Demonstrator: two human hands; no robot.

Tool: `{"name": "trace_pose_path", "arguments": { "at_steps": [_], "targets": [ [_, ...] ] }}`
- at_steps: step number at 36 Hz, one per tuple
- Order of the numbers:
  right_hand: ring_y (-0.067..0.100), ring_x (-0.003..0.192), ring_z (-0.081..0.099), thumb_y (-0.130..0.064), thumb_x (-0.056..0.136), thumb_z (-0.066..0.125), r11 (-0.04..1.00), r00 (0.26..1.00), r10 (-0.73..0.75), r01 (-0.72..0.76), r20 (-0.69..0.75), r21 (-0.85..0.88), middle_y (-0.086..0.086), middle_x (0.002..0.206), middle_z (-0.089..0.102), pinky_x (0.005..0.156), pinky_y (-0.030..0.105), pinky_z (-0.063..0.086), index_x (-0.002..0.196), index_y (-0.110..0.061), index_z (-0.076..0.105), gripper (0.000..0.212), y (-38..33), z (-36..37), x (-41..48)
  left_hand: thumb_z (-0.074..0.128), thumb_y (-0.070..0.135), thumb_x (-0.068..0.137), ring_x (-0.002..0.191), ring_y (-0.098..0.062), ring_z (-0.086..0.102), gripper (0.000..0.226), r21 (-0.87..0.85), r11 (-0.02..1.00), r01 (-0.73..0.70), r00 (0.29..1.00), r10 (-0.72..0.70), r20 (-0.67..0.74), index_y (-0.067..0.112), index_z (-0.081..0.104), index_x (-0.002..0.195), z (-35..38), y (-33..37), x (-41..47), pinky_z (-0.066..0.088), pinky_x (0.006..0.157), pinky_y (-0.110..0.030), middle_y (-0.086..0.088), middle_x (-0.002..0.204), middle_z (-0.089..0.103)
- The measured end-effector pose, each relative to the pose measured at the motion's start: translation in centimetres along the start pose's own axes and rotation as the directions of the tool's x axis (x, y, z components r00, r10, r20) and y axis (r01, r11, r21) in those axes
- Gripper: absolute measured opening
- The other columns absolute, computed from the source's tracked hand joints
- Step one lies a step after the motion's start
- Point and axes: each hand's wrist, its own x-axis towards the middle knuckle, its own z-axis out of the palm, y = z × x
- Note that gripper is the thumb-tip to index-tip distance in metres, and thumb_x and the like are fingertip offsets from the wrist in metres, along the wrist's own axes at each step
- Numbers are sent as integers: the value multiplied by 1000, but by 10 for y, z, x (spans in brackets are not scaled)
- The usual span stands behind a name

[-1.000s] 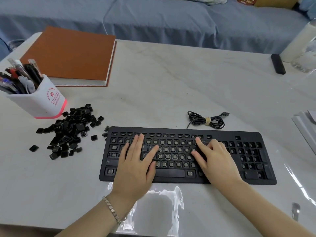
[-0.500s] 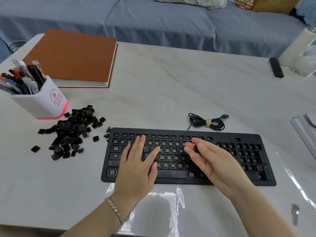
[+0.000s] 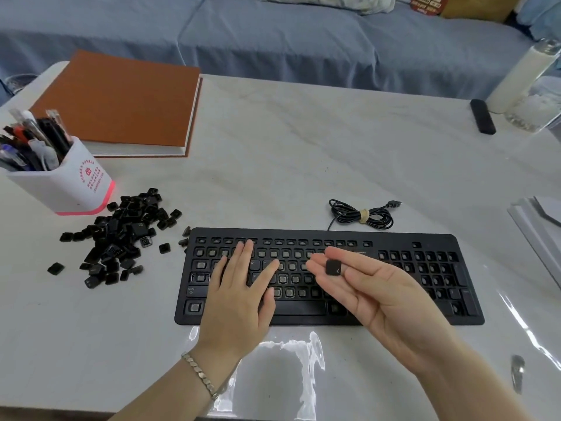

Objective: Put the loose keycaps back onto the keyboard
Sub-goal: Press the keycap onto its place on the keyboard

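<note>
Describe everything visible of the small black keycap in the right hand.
The small black square plastic keycap looks matte, with rounded corners and a faint pale mark near one corner, too small to read. Slightly tilted, it lies on the upturned fingers of the right hand, thumb at its upper edge, above the middle of the black keyboard, not seated.
</note>
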Motion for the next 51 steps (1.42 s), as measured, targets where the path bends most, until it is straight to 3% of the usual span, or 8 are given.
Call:
{"name": "trace_pose_path", "arguments": {
  "at_steps": [13,17,22,27,32,36,41,51],
  "targets": [
    [8,69,68,2,85,58,887,959,-152,27,-238,-461,0,70,72,72,14,54,93,-13,68,20,16,-30,2,38,29,89,133,-33,38,40,21,1000,8,1000,-8,4,24,54,125,-2,2,0,24,110,-45,-21,141,44],
    [12,65,68,7,79,63,884,939,-175,17,-297,-466,6,72,71,64,16,55,92,-8,67,20,15,-51,-1,37,29,89,133,-32,36,42,23,999,34,999,-34,21,21,59,123,-3,5,1,23,109,-46,-22,140,45],
    [11,67,64,3,74,70,864,895,-218,-9,-390,-503,5,70,69,75,23,55,90,-8,69,20,9,-80,-10,36,26,89,130,-42,39,41,-31,995,99,995,-98,18,16,64,119,-3,22,7,18,110,-44,-26,136,47],
    [8,77,61,-4,71,76,803,819,-336,-10,-466,-596,3,75,66,82,27,48,83,-18,70,19,0,-105,-16,37,26,88,127,-39,46,42,-24,1000,-15,999,16,43,15,64,118,1,52,23,21,108,-46,-22,134,51],
    [8,82,63,-3,73,75,748,770,-431,14,-470,-663,6,80,71,81,19,43,89,-16,68,22,-11,-130,-22,36,34,89,130,-37,43,47,22,995,-95,987,91,135,16,60,126,14,70,36,21,107,-45,-20,139,47],
    [6,76,62,-1,72,75,642,725,-529,3,-441,-766,6,82,70,65,8,47,90,-10,70,21,-21,-154,-23,35,39,88,130,-37,43,50,74,993,-96,982,82,173,17,60,126,24,72,39,22,106,-47,-19,139,47],
    [-5,57,57,-6,71,77,488,704,-620,0,-346,-873,-3,67,65,61,4,44,81,-26,70,23,-37,-179,-17,35,39,88,130,-36,42,51,95,990,-104,985,89,150,17,59,127,27,72,38,23,107,-47,-19,140,47],
    [0,59,55,-9,67,80,238,790,-602,35,-119,-971,-8,69,60,63,2,40,83,-20,69,22,-60,-175,23,34,39,88,131,-36,41,51,112,988,-108,985,91,149,17,59,127,26,74,38,24,107,-48,-18,140,47]
  ]
}}
